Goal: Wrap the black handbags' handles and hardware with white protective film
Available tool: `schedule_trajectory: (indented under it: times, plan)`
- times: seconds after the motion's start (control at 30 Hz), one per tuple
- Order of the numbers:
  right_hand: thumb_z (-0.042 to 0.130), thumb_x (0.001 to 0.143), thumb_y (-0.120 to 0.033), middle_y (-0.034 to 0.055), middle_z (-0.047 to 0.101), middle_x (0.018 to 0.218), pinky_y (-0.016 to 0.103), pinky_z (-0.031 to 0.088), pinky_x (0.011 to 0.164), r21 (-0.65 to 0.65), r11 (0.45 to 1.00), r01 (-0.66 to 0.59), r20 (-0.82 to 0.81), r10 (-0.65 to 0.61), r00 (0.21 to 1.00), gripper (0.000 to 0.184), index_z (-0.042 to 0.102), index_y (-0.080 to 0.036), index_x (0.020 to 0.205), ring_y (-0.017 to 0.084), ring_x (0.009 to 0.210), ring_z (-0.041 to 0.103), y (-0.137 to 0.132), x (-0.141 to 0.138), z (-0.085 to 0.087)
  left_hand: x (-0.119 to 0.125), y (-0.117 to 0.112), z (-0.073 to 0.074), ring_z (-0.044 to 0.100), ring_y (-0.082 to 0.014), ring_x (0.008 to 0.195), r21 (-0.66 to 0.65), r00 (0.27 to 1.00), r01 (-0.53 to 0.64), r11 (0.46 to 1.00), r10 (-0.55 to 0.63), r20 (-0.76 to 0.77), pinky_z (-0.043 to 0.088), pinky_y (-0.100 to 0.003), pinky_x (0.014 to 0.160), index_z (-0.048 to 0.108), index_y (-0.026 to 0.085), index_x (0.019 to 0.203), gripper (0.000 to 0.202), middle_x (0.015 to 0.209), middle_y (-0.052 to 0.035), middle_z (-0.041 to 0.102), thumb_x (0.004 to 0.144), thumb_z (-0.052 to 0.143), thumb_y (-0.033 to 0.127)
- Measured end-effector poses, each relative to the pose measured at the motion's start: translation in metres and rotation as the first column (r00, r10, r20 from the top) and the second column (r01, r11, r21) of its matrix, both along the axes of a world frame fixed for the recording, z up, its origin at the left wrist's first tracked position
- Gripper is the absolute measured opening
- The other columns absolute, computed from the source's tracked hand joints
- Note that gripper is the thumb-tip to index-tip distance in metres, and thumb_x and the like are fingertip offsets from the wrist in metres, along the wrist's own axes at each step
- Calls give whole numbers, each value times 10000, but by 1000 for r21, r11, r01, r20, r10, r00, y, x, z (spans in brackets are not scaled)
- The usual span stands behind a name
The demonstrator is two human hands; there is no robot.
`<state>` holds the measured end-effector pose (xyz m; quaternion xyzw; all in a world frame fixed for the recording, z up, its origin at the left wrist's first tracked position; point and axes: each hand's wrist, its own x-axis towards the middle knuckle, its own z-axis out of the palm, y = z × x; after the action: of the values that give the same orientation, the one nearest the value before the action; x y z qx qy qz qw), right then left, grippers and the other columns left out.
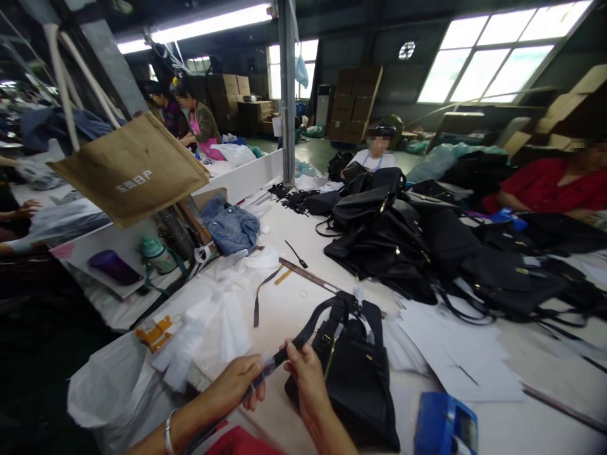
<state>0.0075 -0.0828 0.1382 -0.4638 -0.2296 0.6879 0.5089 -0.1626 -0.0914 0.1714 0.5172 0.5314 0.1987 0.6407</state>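
Observation:
My left hand [247, 379] and my right hand [303, 373] are both closed on one black strap [310, 325], a short way apart. Clear plastic wrap covers part of the strap near my left hand. The strap runs up to the top of a black bag [353, 379], which lies on the table to the right of my hands. Gold zips and small metal fittings show on the bag's front. A silver bangle circles my left wrist.
Black bags [393, 234] are heaped across the back right. White paper sheets [455, 347] and a blue tape dispenser [446, 423] lie at right. White plastic film [213, 322] covers the left. A brown tote [133, 167] hangs upper left. Co-workers sit around the tables.

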Motion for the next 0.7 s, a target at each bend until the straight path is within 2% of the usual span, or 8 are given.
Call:
schedule_trajectory:
  times: [0.07, 0.13, 0.23, 0.3, 0.37, 0.47, 0.53, 0.7]
  plan:
    - [773, 666, -500, 58, 693, 881, 257, 436, 691, -2, 996, -93, 2, 93, 996, 438, 700, -168, 943, 168, 782, 592, -5, -2, -3, 1, 2, 1, 536, -108, 444, 7, 999, 25, 1000, -25, 25, 363, -217, 449, 539, 141, 846, 538, 641, -32, 642, 879, 325, 634]
    - [766, 686, -484, 69, 692, 928, 278, 445, 735, -20, 990, -140, -93, 138, 986, 419, 698, -167, 951, 182, 827, 601, -3, 5, -4, 3, 4, 1, 546, -112, 457, 10, 999, 42, 999, -43, 30, 362, -215, 454, 549, 136, 826, 548, 632, -36, 643, 881, 325, 633]
    - [750, 715, -468, 91, 677, 1053, 318, 455, 807, -80, 996, -38, -313, 11, 950, 384, 685, -181, 962, 199, 919, 597, 12, 19, -4, 4, 8, 3, 547, -114, 455, -6, 999, 43, 999, -43, 13, 367, -215, 453, 546, 137, 806, 558, 639, -46, 652, 874, 327, 646]
    - [768, 704, -441, 82, 679, 1042, 317, 457, 817, -109, 992, 56, -363, -93, 927, 357, 680, -189, 940, 188, 913, 592, 19, 21, -3, 5, 12, 5, 552, -119, 456, -22, 999, 41, 999, -41, 15, 379, -221, 455, 550, 137, 822, 566, 657, -55, 665, 871, 323, 652]
    - [771, 710, -411, 68, 684, 986, 302, 456, 809, -77, 994, 81, -334, -102, 937, 322, 676, -186, 920, 176, 887, 590, 18, 15, -2, 6, 18, 9, 570, -129, 478, -17, 999, 42, 999, -41, 17, 395, -228, 474, 562, 133, 805, 573, 658, -64, 670, 876, 318, 646]
    - [751, 735, -407, 66, 684, 906, 309, 460, 794, -8, 1000, -4, -301, 2, 954, 301, 670, -166, 896, 179, 836, 601, 7, 6, -2, 11, 24, 11, 592, -142, 509, 9, 999, 44, 999, -44, -1, 409, -234, 495, 581, 125, 782, 575, 647, -71, 674, 882, 325, 630]
    - [736, 748, -415, 82, 689, 926, 328, 461, 811, -17, 999, -36, -344, 28, 939, 313, 663, -158, 912, 192, 854, 613, 4, 8, -4, 15, 26, 9, 593, -142, 495, 5, 999, 51, 999, -51, -13, 404, -231, 480, 582, 125, 786, 572, 653, -75, 682, 881, 328, 629]
    - [786, 685, -418, 102, 682, 1055, 344, 459, 861, -192, 976, 103, -466, -183, 866, 405, 618, -190, 976, 213, 970, 611, 24, 23, -9, 25, 33, 0, 560, -132, 413, -31, 997, 57, 998, -59, -57, 379, -221, 416, 550, 139, 752, 584, 609, -79, 677, 870, 305, 655]
